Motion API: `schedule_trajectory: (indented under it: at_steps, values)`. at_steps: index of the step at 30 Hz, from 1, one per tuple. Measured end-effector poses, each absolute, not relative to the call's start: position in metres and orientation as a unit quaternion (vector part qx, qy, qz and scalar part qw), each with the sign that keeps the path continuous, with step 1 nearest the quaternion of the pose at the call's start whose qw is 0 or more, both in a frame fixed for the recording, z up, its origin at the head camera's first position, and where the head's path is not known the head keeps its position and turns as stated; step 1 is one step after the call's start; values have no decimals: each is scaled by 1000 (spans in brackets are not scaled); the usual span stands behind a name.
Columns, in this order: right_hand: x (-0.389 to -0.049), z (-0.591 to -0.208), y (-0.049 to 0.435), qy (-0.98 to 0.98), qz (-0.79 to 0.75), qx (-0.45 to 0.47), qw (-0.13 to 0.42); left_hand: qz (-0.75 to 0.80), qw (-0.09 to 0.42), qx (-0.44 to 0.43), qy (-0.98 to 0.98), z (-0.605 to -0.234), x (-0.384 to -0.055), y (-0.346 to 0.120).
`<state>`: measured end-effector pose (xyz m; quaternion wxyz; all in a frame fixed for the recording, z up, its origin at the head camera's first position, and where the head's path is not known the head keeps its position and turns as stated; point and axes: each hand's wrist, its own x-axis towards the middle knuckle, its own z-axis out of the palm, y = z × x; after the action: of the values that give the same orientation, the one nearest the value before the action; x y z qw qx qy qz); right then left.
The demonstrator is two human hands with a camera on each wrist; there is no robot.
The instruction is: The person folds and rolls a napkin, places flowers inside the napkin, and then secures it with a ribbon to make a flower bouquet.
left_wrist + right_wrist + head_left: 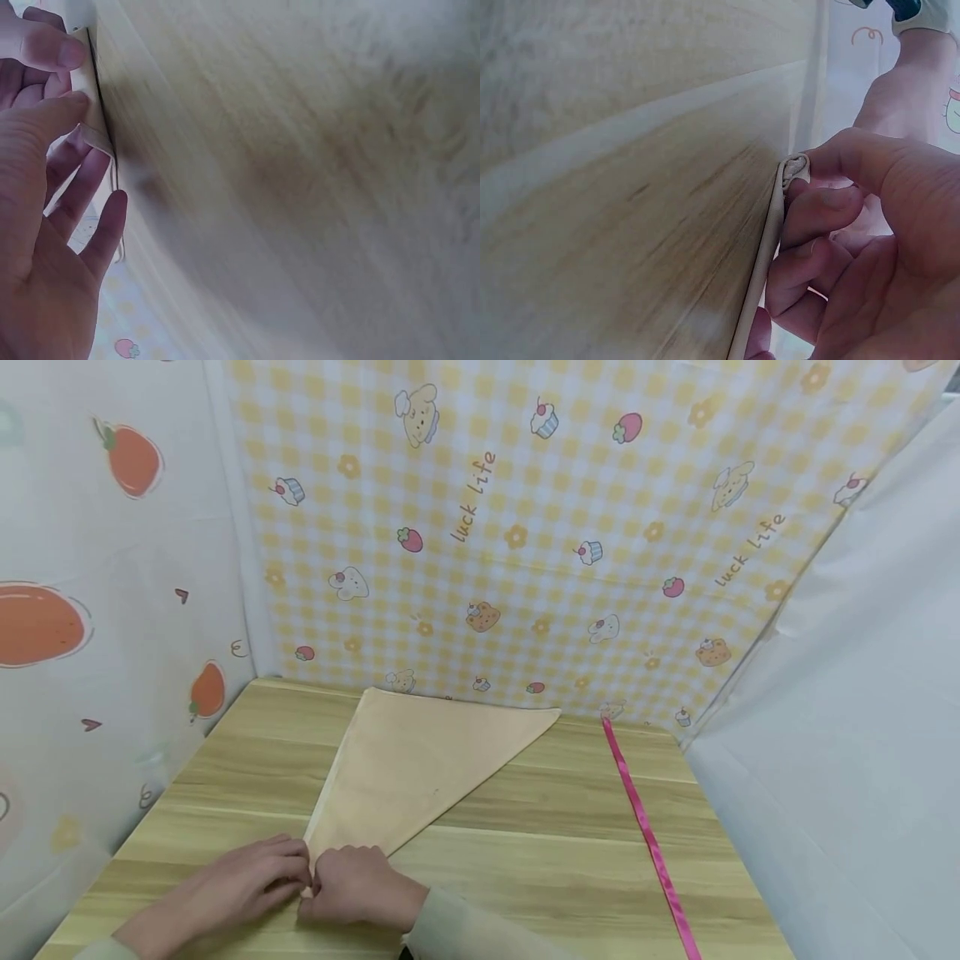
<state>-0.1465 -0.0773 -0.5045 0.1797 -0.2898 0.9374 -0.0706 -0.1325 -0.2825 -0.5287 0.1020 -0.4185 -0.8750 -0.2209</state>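
Observation:
A beige cloth (420, 760) lies on the table, folded into a triangle with its nearest corner pointing toward me. At that corner my left hand (251, 877) pinches the edge between thumb and fingers. My right hand (363, 885) grips the same corner just beside it, knuckles up. In the left wrist view the cloth edge (90, 112) runs between the left thumb and fingers, with the other hand's fingertips close above. The right wrist view has the corner rolled over into a small fold (796, 165) at the right thumb and curled fingers.
A long pink ribbon (647, 827) stretches along the right side of the wooden table (525, 877), from the back edge toward the front. Behind the table hangs a yellow checked curtain (517, 535). White cloth walls (840, 760) stand at both sides.

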Motion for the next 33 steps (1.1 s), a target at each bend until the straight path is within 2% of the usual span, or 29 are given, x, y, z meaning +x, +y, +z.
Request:
schedule_trajectory:
  at_steps: [5, 11, 17, 26, 33]
  values:
    - [-147, -502, -77, 937, -68, -292, 180, -234, 71, -384, -890, -529, -133, -279]
    - [-148, -500, -77, 935, -58, -297, 186, -261, -11, -331, -907, -526, -136, -278]
    - [-151, -499, -73, 926, -74, -308, 205, -296, -59, -333, -894, -520, -144, -278]
    - [-162, -497, -67, 909, -111, -303, 265, -284, -33, -346, -893, -519, -143, -277]
    - [-166, -500, -65, 912, -108, -294, 266, -278, 16, -369, -887, -526, -140, -282]
